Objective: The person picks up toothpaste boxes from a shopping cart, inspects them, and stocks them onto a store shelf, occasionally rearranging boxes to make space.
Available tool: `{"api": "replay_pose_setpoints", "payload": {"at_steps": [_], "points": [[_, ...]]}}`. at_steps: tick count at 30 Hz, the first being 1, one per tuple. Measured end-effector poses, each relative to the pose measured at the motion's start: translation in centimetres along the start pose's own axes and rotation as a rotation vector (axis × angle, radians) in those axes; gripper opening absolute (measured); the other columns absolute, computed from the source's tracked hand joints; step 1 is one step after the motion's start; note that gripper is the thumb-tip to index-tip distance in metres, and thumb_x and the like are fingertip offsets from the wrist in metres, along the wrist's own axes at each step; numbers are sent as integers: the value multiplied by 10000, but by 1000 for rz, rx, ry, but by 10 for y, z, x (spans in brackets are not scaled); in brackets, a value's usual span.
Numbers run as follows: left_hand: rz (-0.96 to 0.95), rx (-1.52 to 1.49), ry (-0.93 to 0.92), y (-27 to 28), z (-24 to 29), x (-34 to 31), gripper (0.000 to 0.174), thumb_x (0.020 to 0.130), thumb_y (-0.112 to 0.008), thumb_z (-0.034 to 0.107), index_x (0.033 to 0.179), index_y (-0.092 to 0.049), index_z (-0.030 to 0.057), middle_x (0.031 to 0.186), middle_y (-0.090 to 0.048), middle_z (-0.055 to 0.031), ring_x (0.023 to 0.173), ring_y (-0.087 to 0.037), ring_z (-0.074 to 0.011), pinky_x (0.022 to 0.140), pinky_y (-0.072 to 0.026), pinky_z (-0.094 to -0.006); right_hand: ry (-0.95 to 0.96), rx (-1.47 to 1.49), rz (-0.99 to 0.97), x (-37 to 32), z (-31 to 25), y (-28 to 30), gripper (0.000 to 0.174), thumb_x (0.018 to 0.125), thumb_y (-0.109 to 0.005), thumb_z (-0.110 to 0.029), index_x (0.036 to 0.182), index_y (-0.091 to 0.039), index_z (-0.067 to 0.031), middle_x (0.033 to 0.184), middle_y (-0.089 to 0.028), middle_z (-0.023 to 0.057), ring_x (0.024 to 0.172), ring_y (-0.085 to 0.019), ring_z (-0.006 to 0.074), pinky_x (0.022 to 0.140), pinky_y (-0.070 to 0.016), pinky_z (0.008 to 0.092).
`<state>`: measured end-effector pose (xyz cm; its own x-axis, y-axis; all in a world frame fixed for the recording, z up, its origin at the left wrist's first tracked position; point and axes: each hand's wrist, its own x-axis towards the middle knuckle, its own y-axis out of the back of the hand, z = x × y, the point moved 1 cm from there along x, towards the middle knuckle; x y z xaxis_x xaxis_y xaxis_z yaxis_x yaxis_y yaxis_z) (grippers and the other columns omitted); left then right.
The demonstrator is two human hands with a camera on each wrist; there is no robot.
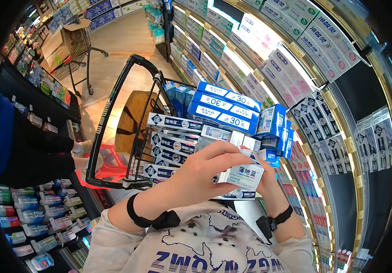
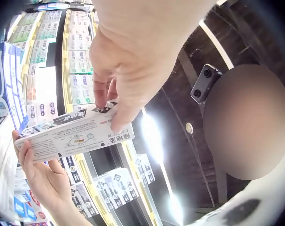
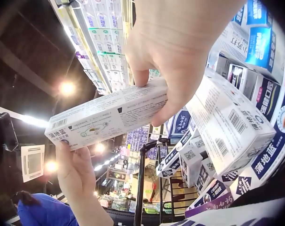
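Observation:
A long white toothpaste box [image 1: 247,175] with dark Chinese lettering is held between both hands, in front of the chest. My left hand [image 1: 208,169] grips one end; the left wrist view shows its thumb and fingers pinching the box [image 2: 76,136] there. The opposite end is pinched by my right hand [image 3: 173,61], thumb on one side and fingers on the other. Printed text, a small picture and a barcode face the right wrist camera. Just beyond the hands, stacked toothpaste boxes [image 1: 173,142] fill the cart, with blue boxes [image 1: 223,109] piled on top.
The shopping cart's black handle [image 1: 109,109] stands on the left, a brown carton [image 1: 134,118] beneath its basket. Shelves of toothpaste [image 1: 328,45] curve along the right. Another cart [image 1: 80,50] with cardboard is farther back. A person in dark trousers [image 1: 41,141] stands at left, near packaged goods [image 1: 45,209].

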<state>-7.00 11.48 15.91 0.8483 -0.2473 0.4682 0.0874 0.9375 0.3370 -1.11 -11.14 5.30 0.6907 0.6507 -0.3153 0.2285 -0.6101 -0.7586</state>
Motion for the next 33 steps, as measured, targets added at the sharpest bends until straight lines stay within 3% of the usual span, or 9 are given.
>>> {"api": "replay_pose_setpoints", "payload": {"at_steps": [15,18,20,21,24,25,28,30,33], "points": [[-29,44,9,4,-8,0,568,604,-850,36,1131,-655,119,1133,-569,-65,938,-582,-197,750,-513,-286,-2,-29,50,5,-1,11,560,971,-515,-360,1410,-377,-41,1355,-506,134,1256,-491,276,1083,-359,453],[-208,-188,183,16,-15,-8,606,639,-870,115,1183,-601,116,1227,-522,-96,988,-586,-203,814,-518,-291,174,-75,11,6,-14,14,595,940,-586,-329,1423,-367,-60,1330,-517,119,1248,-497,265,1076,-371,450],[-382,-339,402,22,-31,-19,710,682,-868,199,1279,-496,107,1299,-468,-135,1030,-581,-209,857,-517,-308,302,-339,94,3,-28,4,630,911,-645,-280,1431,-360,-67,1310,-525,107,1234,-506,251,1065,-384,429],[-409,-356,550,18,-47,-30,794,722,-843,218,1361,-389,87,1270,-490,-150,996,-602,-217,809,-526,-315,296,-369,57,3,-31,-4,621,906,-656,-206,1433,-360,-66,1306,-526,94,1213,-516,228,1052,-390,395],[-404,-139,716,2,-54,-34,810,738,-825,212,1379,-356,55,1185,-549,-143,892,-638,-205,738,-532,-302,295,-736,66,12,-23,-15,594,913,-621,-110,1445,-358,-88,1314,-518,88,1201,-486,170,1033,-385,347],[-407,-86,781,-3,-57,-35,750,765,-796,213,1361,-387,14,1090,-602,-131,795,-652,-188,691,-529,-288,246,-806,61,13,-22,-27,591,915,-616,-102,1446,-356,-83,1356,-477,90,1182,-479,159,1013,-400,326],[-394,-57,808,-5,-72,-43,651,792,-766,227,1309,-457,-20,1044,-624,-135,765,-652,-174,677,-530,-280,420,-955,119,20,-17,-32,576,926,-610,-117,1444,-362,-75,1392,-429,92,1137,-507,165,978,-428,308],[-356,-50,842,-5,-86,-49,600,814,-744,262,1281,-508,-31,1046,-629,-140,799,-659,-181,687,-533,-276,409,-889,168,18,-19,-20,531,930,-597,-113,1416,-390,-57,1403,-400,96,1074,-542,160,917,-461,298],[-316,-145,988,-7,-106,-53,579,827,-700,340,1246,-560,-35,1028,-654,-130,881,-641,-196,754,-525,-308,372,-1045,318,12,-25,7,458,940,-552,-109,1372,-428,-19,1279,-557,108,1030,-596,144,878,-490,297]]}}
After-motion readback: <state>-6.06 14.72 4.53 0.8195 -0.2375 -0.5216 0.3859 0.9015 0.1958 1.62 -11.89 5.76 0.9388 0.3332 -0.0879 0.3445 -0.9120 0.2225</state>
